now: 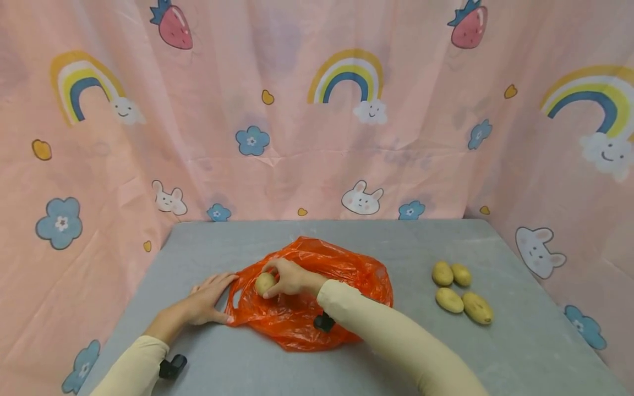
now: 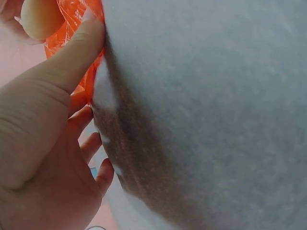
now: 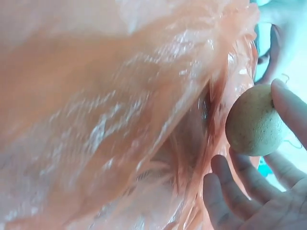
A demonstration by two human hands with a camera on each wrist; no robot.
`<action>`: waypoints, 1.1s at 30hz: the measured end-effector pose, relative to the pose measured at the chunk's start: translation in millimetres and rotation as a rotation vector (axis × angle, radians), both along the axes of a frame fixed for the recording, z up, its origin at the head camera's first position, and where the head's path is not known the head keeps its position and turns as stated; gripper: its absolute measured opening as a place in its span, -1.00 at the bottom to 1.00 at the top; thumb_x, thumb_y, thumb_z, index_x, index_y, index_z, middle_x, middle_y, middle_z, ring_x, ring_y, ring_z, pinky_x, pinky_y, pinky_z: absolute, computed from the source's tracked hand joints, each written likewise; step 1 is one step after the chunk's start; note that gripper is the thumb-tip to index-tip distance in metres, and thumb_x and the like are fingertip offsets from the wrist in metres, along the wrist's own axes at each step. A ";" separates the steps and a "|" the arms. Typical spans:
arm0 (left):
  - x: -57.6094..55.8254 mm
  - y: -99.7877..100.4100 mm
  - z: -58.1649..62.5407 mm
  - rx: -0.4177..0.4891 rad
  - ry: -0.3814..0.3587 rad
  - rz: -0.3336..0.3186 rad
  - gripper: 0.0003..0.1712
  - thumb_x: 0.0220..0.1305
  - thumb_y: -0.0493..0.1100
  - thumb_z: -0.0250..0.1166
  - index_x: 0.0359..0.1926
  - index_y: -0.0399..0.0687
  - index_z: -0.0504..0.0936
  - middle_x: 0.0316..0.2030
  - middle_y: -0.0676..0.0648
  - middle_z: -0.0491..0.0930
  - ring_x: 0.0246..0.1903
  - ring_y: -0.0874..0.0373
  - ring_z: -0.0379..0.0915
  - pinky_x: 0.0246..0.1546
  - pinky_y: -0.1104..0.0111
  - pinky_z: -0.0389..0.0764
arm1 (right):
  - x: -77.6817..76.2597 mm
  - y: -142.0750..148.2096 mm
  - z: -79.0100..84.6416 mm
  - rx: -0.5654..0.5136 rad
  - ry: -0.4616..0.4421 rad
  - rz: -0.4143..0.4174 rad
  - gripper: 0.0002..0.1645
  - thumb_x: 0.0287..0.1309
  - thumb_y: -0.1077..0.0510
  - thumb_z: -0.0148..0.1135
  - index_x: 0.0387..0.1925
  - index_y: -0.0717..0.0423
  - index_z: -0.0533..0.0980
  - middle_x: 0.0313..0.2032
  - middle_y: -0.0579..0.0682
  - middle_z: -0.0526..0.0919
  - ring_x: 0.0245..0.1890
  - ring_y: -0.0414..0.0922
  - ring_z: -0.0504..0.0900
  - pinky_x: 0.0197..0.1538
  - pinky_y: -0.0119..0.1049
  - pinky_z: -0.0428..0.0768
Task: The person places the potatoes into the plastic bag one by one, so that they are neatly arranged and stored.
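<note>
An orange plastic bag lies spread on the table, its handle end to the left. My right hand pinches a round potato over the bag's left part. In the right wrist view the thumb and fingers of that hand sit around the potato, with bag film beside it. My left hand rests at the bag's left edge, thumb and fingers spread apart. The left wrist view has the left thumb pressing the bag's edge, the other fingers loosely bent near the tabletop.
Several potatoes lie grouped on the right side of the grey table. A pink patterned curtain hangs behind the table and along both sides. Each wrist carries a small black camera mount.
</note>
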State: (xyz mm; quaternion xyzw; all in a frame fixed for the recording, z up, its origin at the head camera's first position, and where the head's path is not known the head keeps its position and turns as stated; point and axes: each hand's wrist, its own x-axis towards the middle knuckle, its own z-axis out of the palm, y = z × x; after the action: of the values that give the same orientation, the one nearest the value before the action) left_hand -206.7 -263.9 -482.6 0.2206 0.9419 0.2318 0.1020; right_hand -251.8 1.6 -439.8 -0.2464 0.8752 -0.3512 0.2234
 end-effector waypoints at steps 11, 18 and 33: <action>5.3 4.4 11.8 0.003 -0.050 0.017 0.20 0.00 0.20 0.55 0.53 -0.18 0.17 0.53 -0.33 0.10 0.47 -0.49 -0.05 0.21 -0.47 0.07 | 4.2 -11.9 -4.1 0.059 0.037 -0.005 -0.41 0.00 0.08 0.59 0.09 0.07 0.60 0.09 0.08 0.65 -0.10 -0.13 0.62 -0.02 -0.32 0.60; 0.6 -2.2 -3.7 0.017 -0.036 0.021 0.23 -0.02 0.27 0.53 0.53 -0.14 0.15 0.54 -0.32 0.09 0.48 -0.46 -0.06 0.23 -0.43 0.07 | -0.8 -13.9 -8.1 0.032 0.028 0.033 -0.44 0.02 0.11 0.58 0.08 0.10 0.59 0.10 0.08 0.62 -0.11 -0.16 0.58 0.01 -0.33 0.58; -4.3 -3.9 -14.9 0.009 -0.031 0.030 0.24 -0.04 0.32 0.52 0.53 -0.08 0.15 0.56 -0.25 0.08 0.51 -0.41 -0.06 0.22 -0.42 0.09 | 1.4 -11.0 -13.0 -0.032 0.004 0.014 -0.45 0.03 0.14 0.57 0.08 0.13 0.59 0.09 0.09 0.63 -0.11 -0.13 0.62 -0.05 -0.35 0.60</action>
State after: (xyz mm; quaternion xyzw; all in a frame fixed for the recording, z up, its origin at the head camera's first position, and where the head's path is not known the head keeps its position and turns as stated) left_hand -211.1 -267.7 -497.5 0.2031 0.9424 0.2409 0.1120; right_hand -250.3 -9.4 -452.8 -0.2567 0.8682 -0.3633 0.2200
